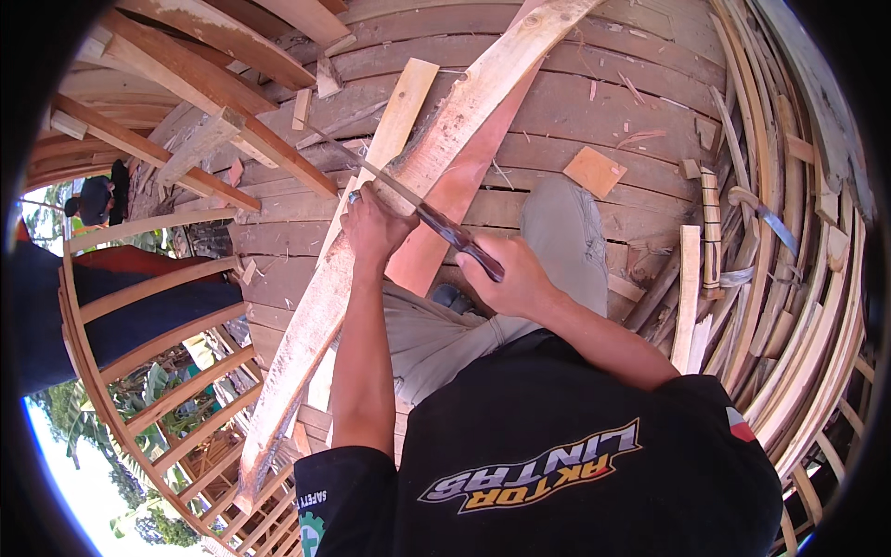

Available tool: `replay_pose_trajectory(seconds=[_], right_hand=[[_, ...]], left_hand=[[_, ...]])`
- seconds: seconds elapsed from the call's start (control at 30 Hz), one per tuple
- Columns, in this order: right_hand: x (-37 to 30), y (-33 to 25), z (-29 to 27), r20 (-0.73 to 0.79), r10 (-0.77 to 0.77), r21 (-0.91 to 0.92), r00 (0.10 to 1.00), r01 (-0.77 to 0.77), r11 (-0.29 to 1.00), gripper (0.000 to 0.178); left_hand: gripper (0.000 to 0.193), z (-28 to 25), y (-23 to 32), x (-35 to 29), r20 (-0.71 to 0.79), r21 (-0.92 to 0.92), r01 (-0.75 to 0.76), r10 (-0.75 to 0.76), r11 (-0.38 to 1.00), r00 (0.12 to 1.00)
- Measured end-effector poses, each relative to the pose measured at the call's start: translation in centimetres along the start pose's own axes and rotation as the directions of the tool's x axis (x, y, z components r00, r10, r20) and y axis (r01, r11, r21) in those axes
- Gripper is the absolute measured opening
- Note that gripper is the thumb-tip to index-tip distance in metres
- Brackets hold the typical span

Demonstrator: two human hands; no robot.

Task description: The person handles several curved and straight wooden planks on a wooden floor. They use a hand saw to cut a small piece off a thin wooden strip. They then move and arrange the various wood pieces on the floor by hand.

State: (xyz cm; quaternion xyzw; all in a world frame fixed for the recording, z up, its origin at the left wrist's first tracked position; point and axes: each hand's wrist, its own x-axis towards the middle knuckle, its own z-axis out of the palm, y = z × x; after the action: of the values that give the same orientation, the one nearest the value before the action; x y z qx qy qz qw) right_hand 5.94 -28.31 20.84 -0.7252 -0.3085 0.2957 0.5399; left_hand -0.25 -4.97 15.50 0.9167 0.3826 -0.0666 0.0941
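A long, pale plank with a rough bark edge (483, 88) runs diagonally from the top of the view to the lower left. My left hand (379, 227), with a ring on one finger, presses down on it, fingers bent over its edge. In my right hand (515, 276) is the dark brown handle of a handsaw (422, 206). The saw's thin blade, seen nearly edge-on, crosses the plank just beyond my left hand; its teeth cannot be made out. Under the plank lie a reddish board (464, 186) and a narrower yellowish board (404, 107).
My knee (566, 223) rests beside the boards on the slatted wooden floor (640, 111). A square wood offcut (595, 173) lies ahead of it. At right are stacked long strips (761, 306) and a machete (776, 223). Beams (200, 79) slant at upper left, above a slatted railing (153, 269).
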Motion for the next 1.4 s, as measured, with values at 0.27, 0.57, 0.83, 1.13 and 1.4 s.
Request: replay_pose_trajectory(seconds=[0.27,0.57,0.83,1.13,1.4], right_hand=[[-11.0,-1.8,-7.0,0.125,0.185,0.006,0.975,-0.187,0.982,0.024],[-3.2,0.0,-1.2,0.029,0.044,0.049,0.999,-0.046,0.998,0.022],[-4.4,0.1,-2.1,0.02,0.058,0.014,0.998,-0.058,0.998,0.024],[-12.2,-1.2,-7.7,0.111,0.15,0.041,0.982,-0.155,0.987,0.024],[-3.1,0.4,-1.7,0.001,0.046,0.021,0.999,-0.046,0.999,0.027]], left_hand=[[0.083,-0.2,-1.0,-0.8,0.089,0.005,0.07,-0.07,0.998,0.994],[0.093,0.0,-1.3,-0.7,0.002,-0.028,-0.023,0.023,0.999,1.0],[0.092,-0.9,-0.1,-0.1,0.069,-0.034,-0.035,0.037,0.999,0.997],[0.083,-1.5,-0.6,-0.2,0.06,-0.039,0.037,-0.034,0.999,0.998],[0.083,-2.0,0.5,-0.2,0.064,-0.049,-0.027,0.03,0.998,0.998]])
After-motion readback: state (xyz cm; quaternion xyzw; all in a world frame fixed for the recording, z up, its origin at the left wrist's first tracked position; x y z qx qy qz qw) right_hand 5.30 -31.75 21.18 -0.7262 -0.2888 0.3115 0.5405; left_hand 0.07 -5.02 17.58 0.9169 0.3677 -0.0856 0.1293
